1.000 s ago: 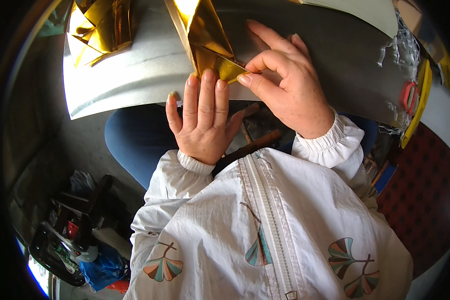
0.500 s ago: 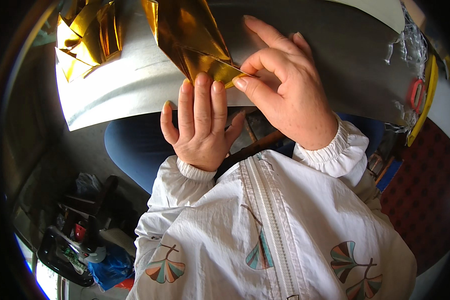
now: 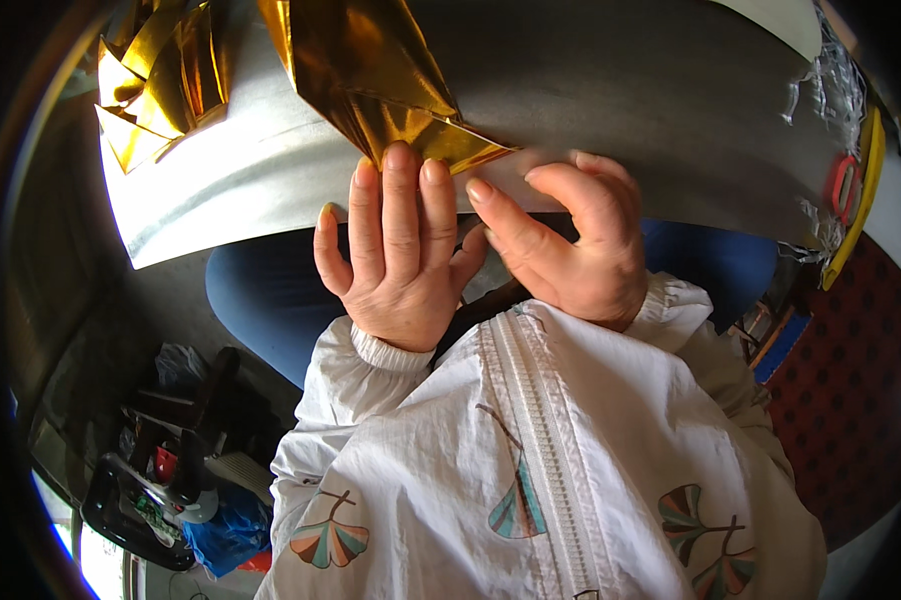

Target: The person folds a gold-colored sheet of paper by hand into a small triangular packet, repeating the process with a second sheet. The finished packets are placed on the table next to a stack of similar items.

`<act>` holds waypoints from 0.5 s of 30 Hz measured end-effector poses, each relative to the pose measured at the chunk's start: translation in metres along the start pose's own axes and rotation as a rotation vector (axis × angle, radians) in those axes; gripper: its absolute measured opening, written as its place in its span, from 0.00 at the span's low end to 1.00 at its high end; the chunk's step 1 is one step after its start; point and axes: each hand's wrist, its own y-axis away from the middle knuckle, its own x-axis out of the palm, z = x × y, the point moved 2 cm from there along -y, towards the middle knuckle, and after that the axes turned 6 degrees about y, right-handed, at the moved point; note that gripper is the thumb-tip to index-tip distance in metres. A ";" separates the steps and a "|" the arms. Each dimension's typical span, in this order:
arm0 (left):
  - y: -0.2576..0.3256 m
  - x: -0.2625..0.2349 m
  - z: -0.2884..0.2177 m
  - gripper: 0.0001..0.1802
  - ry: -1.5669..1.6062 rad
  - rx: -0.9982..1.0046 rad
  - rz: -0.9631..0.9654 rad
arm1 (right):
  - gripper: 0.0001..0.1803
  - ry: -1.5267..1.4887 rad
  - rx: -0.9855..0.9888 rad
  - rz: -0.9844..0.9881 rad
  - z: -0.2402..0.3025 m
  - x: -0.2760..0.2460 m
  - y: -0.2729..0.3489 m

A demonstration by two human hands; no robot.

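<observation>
A shiny gold foil sheet (image 3: 370,75), partly folded with a pointed corner toward the right, lies on the grey metal-topped table (image 3: 610,100). The fingertips of my left hand (image 3: 395,260) press flat on its near edge, fingers stretched out. Just right of the pointed corner is my right hand (image 3: 575,235), apart from the foil, thumb and index finger spread with nothing between them. Farther left on the table sits a cluster of folded gold foil pieces (image 3: 165,85). The far end of the sheet runs out of the picture.
At the table's right side are red-handled scissors (image 3: 843,188), a yellow strip (image 3: 860,215) and crumpled clear plastic (image 3: 835,85). A blue plastic bag (image 3: 227,535) and a black tray (image 3: 120,510) stand low at the left. A dark red patterned mat (image 3: 850,380) covers the floor at right.
My right hand has let go of the foil's pointed corner and drawn back toward me. My left hand stays pressed on the near edge. The view has shifted slightly.
</observation>
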 end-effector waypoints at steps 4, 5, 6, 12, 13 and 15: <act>0.001 -0.002 0.001 0.31 -0.009 -0.001 0.045 | 0.28 0.017 0.054 0.090 0.004 0.001 0.000; 0.000 -0.002 0.001 0.31 -0.016 0.005 0.035 | 0.28 0.017 0.062 0.121 0.005 0.002 -0.001; 0.000 -0.002 0.000 0.30 -0.017 0.004 0.022 | 0.28 0.015 0.065 0.113 0.005 0.002 -0.002; 0.000 0.000 -0.001 0.30 -0.032 -0.004 0.002 | 0.28 0.035 0.060 0.087 0.004 0.004 -0.003; 0.000 0.000 -0.001 0.30 -0.035 -0.005 -0.005 | 0.28 0.033 0.064 0.092 0.004 0.004 -0.003; 0.000 -0.001 -0.001 0.30 -0.027 -0.008 -0.003 | 0.28 0.035 0.063 0.081 0.004 0.005 -0.002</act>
